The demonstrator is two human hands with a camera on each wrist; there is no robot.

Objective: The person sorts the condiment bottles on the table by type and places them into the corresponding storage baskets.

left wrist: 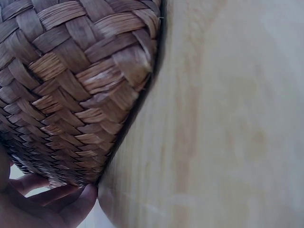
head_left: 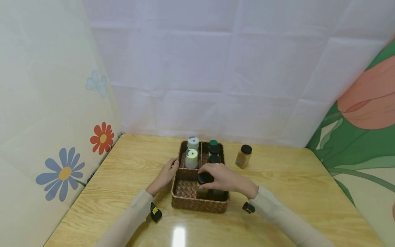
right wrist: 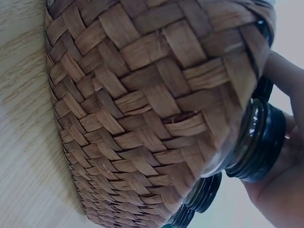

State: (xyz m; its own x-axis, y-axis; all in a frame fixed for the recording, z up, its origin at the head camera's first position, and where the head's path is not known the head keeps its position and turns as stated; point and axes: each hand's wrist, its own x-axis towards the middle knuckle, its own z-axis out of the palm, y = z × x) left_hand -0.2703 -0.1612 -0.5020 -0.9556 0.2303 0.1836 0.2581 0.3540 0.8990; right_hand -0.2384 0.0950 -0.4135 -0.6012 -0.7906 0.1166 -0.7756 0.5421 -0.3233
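A brown woven basket (head_left: 199, 205) with compartments sits on the table. My right hand (head_left: 223, 176) reaches into its front compartment from the right and grips a black-lidded jar (head_left: 203, 178) by the lid; the jar stands upright, its lower part partly hidden. Against the basket's right wall another black-lidded jar (right wrist: 259, 142) shows under that hand in the right wrist view. My left hand (head_left: 165, 175) rests its fingers on the outside of the basket's left wall, also visible in the left wrist view beside the weave (left wrist: 85, 90).
The back-left compartment holds a yellow-topped container (head_left: 191, 158) and a pale blue-topped one (head_left: 193, 142). In the back-right one are black-lidded jars (head_left: 214, 158) and a green lid (head_left: 213, 142). A black-lidded jar of brown contents (head_left: 243, 157) stands on the wooden table (head_left: 287, 192).
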